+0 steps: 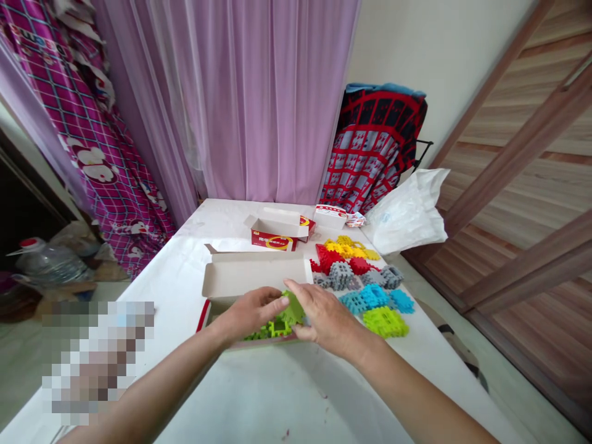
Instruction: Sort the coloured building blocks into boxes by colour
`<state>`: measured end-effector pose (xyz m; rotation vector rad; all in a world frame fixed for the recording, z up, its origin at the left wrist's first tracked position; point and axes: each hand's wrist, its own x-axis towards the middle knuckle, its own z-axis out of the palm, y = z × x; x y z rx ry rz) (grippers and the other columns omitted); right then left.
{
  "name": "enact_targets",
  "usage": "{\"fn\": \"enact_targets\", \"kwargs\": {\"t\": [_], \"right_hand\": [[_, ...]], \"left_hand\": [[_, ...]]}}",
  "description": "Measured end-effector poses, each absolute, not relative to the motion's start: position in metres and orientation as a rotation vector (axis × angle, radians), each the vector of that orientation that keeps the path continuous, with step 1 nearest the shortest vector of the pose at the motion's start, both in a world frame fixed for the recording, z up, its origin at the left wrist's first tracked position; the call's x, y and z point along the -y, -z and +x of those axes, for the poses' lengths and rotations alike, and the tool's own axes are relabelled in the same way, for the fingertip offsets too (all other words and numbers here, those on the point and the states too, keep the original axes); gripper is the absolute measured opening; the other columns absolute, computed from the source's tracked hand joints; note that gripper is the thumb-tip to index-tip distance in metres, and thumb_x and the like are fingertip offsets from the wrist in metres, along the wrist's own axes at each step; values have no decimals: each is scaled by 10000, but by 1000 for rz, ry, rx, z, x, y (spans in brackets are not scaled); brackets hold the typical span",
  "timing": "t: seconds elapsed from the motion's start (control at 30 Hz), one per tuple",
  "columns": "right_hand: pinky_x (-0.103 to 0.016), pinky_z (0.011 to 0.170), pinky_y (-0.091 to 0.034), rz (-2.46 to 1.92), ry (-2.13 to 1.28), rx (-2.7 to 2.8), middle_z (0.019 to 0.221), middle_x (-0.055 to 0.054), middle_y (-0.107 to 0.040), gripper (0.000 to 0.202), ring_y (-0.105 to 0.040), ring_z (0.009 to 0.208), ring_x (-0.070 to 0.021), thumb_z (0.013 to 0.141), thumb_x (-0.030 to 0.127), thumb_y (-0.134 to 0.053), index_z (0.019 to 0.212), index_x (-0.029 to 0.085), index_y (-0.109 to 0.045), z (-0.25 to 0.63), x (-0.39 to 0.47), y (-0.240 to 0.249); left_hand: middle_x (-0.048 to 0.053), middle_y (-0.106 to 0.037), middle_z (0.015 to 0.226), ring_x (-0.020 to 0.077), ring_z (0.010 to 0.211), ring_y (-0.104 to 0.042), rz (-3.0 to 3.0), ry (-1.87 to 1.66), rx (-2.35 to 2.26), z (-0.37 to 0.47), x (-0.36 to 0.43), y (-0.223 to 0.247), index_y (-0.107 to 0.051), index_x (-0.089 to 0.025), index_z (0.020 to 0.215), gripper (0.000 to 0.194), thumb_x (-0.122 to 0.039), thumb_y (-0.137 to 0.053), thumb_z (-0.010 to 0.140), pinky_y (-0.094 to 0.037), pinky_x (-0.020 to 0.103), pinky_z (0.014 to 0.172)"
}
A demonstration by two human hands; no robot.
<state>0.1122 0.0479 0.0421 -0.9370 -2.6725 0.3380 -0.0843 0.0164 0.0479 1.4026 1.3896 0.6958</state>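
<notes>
An open box with a raised white lid lies in the middle of the table, and green pieces show inside it near its front edge. Above them, my right hand has its thumb and fingers around a green piece. My left hand is over the box, its thumb touching the left side of that same piece. To the right of the box lie piles of toothed plastic pieces: lime green, blue, grey, red and yellow.
A small open red box and a white carton stand at the back of the white table. A white plastic bag is at the right rear corner. A blurred-out object lies at the left edge.
</notes>
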Motion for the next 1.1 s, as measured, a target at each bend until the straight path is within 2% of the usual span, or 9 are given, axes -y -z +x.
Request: {"fn": "enact_targets", "kwargs": {"t": [0.1, 0.23, 0.33, 0.4, 0.53, 0.63, 0.73, 0.87, 1.1], "right_hand": [[-436, 919, -472, -922, -319, 2702, 1198, -149, -597, 793, -569, 1088, -275, 728, 167, -687, 1442, 188, -342, 111, -48, -42], [-436, 1009, -428, -964, -336, 2672, 1324, -153, -529, 802, -509, 1208, -274, 729, 186, -666, 1456, 187, -328, 120, -55, -40], [-443, 1071, -380, -1047, -332, 2547, 1431, -132, -441, 724, -436, 1302, -266, 776, 240, -608, 1449, 218, -343, 140, -60, -37], [-433, 1082, -375, -1117, -325, 2446, 1427, -118, -454, 607, -441, 1304, -248, 829, 260, -540, 1417, 225, -394, 159, -61, -32], [-417, 1008, -452, -1238, -362, 2263, 1351, -105, -546, 479, -540, 1208, -243, 867, 307, -466, 1339, 228, -488, 195, -53, -13], [-373, 820, -545, -1363, -534, 2130, 1195, -102, -657, 428, -660, 981, -228, 851, 354, -467, 1245, 220, -564, 206, -43, 3], [-334, 722, -555, -1419, -732, 2026, 1037, -86, -718, 379, -691, 799, -198, 842, 403, -477, 1132, 206, -622, 197, -34, 16], [-319, 727, -540, -1402, -806, 1980, 1048, -80, -719, 382, -690, 762, -185, 838, 405, -510, 1148, 209, -615, 172, -27, 26], [-274, 661, -516, -1390, -892, 2006, 901, -54, -719, 316, -671, 730, -181, 858, 347, -469, 1074, 200, -646, 153, -30, 30]], "left_hand": [[53, -676, 926, 168, 720, -640, 1358, -534, -1384, -74, -29, -44, -615, -153, 1066, 566, -609, -557, 736, -376, 213, 476], [22, -654, 807, 158, 678, -627, 1456, -471, -1488, -71, -42, -39, -621, -158, 969, 430, -526, -511, 774, -380, 224, 490], [25, -644, 763, 205, 750, -642, 1611, -411, -1621, -68, -53, -34, -625, -175, 867, 293, -437, -553, 755, -433, 270, 591], [33, -657, 803, 236, 850, -645, 1739, -375, -1701, -65, -58, -30, -629, -196, 897, 246, -375, -597, 731, -448, 302, 712], [48, -686, 900, 251, 944, -648, 1912, -268, -1779, -55, -59, -24, -571, -217, 1089, 345, -343, -581, 768, -441, 334, 832], [52, -696, 946, 244, 948, -659, 1985, -168, -1788, -46, -59, -20, -544, -223, 1118, 340, -341, -553, 799, -459, 331, 827], [40, -701, 962, 234, 945, -669, 2044, -77, -1778, -39, -60, -18, -532, -239, 1122, 325, -328, -543, 810, -475, 322, 822], [33, -706, 996, 229, 968, -669, 2106, 26, -1749, -33, -60, -16, -524, -252, 1130, 323, -309, -532, 811, -489, 324, 836], [33, -707, 1092, 225, 1043, -652, 2214, 114, -1587, -24, -61, -10, -582, -247, 1088, 275, -265, -518, 821, -482, 320, 904]]}}
